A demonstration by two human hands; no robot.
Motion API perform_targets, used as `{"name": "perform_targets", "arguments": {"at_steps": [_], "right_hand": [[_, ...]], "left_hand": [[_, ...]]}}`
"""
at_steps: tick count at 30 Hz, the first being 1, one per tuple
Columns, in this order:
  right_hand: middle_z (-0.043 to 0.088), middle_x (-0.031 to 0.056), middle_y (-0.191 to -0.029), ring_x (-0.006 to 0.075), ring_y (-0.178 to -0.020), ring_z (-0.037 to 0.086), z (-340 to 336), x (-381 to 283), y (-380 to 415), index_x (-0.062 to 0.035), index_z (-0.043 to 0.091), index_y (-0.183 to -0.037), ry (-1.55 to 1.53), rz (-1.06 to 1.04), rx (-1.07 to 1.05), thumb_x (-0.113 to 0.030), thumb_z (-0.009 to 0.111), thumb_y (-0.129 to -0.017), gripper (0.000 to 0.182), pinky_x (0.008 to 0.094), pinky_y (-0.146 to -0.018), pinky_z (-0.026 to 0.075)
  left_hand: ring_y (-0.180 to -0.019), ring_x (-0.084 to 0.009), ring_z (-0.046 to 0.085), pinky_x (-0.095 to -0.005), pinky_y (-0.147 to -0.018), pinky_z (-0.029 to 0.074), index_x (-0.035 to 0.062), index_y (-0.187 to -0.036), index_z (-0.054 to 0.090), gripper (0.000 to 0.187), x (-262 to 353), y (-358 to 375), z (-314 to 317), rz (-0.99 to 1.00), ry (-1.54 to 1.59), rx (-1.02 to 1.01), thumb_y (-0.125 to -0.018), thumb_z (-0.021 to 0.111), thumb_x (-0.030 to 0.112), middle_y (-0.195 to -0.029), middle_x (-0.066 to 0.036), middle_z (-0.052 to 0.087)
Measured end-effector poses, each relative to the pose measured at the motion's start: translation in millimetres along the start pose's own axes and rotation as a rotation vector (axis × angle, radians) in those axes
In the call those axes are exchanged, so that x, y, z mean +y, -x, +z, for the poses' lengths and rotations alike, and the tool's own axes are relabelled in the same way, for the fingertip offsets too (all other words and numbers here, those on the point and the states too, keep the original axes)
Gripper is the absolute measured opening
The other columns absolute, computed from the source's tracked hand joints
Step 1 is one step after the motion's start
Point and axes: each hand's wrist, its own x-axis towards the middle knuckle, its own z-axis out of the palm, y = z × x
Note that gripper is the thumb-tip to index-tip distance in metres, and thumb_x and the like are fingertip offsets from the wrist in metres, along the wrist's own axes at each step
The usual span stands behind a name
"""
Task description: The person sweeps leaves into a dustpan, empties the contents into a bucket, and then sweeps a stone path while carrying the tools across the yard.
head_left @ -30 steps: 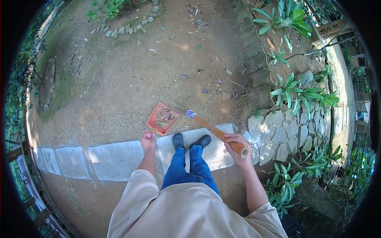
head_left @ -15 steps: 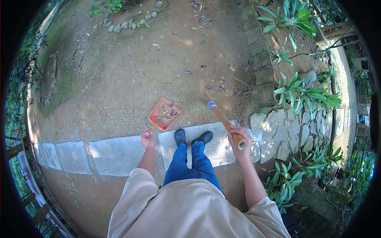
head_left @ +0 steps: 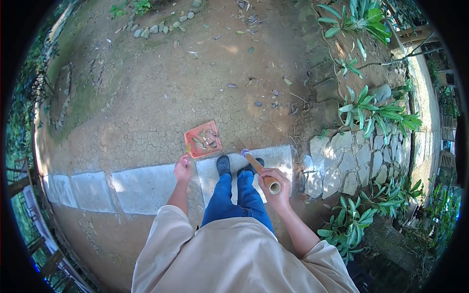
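My left hand [head_left: 183, 168] is closed round the handle of a red-orange dustpan [head_left: 189, 134], which lies on the cracked soil at the edge of the paving. Several dry leaves [head_left: 207, 140] are inside the pan. Wrapped round a bamboo broom handle [head_left: 256, 165] is my right hand [head_left: 274, 188], with the handle's hollow end facing up. The purple-and-white binding [head_left: 245, 153] at the broom's far end is just right of the dustpan; its bristles are hard to make out.
Pale paving slabs [head_left: 146, 188] run under my dark clogs [head_left: 223, 165]. Flat stones [head_left: 342, 161] and green plants [head_left: 364, 110] are at the right. Fallen leaves [head_left: 259, 104] and a row of small stones [head_left: 154, 29] lie ahead.
My right hand and the broom have moved left, bringing the broom's far end nearer the dustpan. The dustpan has turned slightly, and its handle is more upright in view.
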Motion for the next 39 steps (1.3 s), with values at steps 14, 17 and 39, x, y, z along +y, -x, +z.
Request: {"name": "perform_targets", "arguments": {"at_steps": [14, 17, 39], "right_hand": [[0.073, 0.0137, -0.102, 0.0245, -0.096, 0.071, -41, -27, -25, -0.0015, 0.068, -0.089, -0.081, 0.019, 0.080, 0.003, 0.076, -0.079, 0.014, 0.0343, -0.088, 0.053], [0.073, 0.0131, -0.102, 0.0237, -0.097, 0.070, -44, -29, -28, -0.0016, 0.067, -0.089, -0.082, 0.014, 0.110, 0.003, 0.076, -0.079, 0.013, 0.0345, -0.088, 0.053], [0.073, 0.0118, -0.101, 0.0282, -0.100, 0.071, 17, 3, -65, -0.0029, 0.069, -0.088, -0.088, -0.184, -0.218, 0.002, 0.078, -0.077, 0.015, 0.0367, -0.088, 0.055]], "left_hand": [[-0.098, -0.0312, 0.069, -0.0391, -0.087, 0.053, 0.0155, -0.118, 0.065, 0.032, 0, 12, -8, -0.117, 0.116, 0.072, -0.088, 0.071, 0.008, -0.106, -0.012, 0.072], [-0.098, -0.0289, 0.070, -0.0384, -0.087, 0.054, 0.0151, -0.118, 0.065, 0.032, 7, 16, -15, -0.153, 0.107, 0.128, -0.087, 0.072, 0.008, -0.106, -0.012, 0.072], [-0.097, -0.0302, 0.068, -0.0394, -0.087, 0.052, 0.0131, -0.118, 0.064, 0.033, -8, 16, -5, -0.358, 0.205, 0.291, -0.086, 0.072, 0.007, -0.106, -0.013, 0.071]]}}
